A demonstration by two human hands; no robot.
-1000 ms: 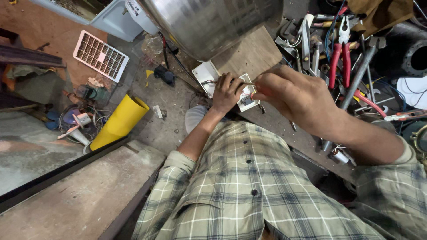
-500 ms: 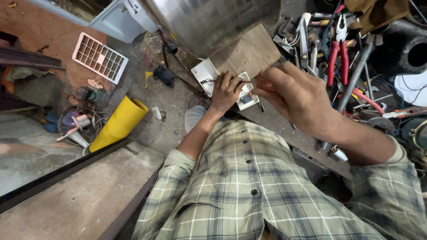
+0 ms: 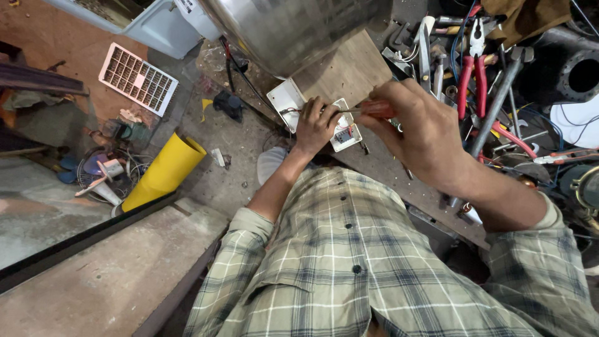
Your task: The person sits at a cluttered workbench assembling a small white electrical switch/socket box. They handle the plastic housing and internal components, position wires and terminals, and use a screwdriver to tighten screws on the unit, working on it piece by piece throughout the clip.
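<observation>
Cluttered worktop [image 3: 399, 181] carries a small white plastic switch box [image 3: 345, 133], pinned under the left hand's [image 3: 316, 126] grip; at its 3 o'clock the right hand [image 3: 419, 134] clenches a red-handled screwdriver [image 3: 368, 110], tip pointing toward 9 o'clock over the box, red pliers [image 3: 472, 75] at 2 o'clock

Right hand [image 3: 424, 134] now sits a bit back from the white switch box [image 3: 345, 132], no longer bunched right over it as before. That exposes the screwdriver [image 3: 368, 110]: red handle in the fingers, thin shaft running left to the left hand [image 3: 315, 125]. Earlier the tool was hidden under the hand. Left hand's fingers are now spread more on the box's far-left edge, wrist slightly turned.
</observation>
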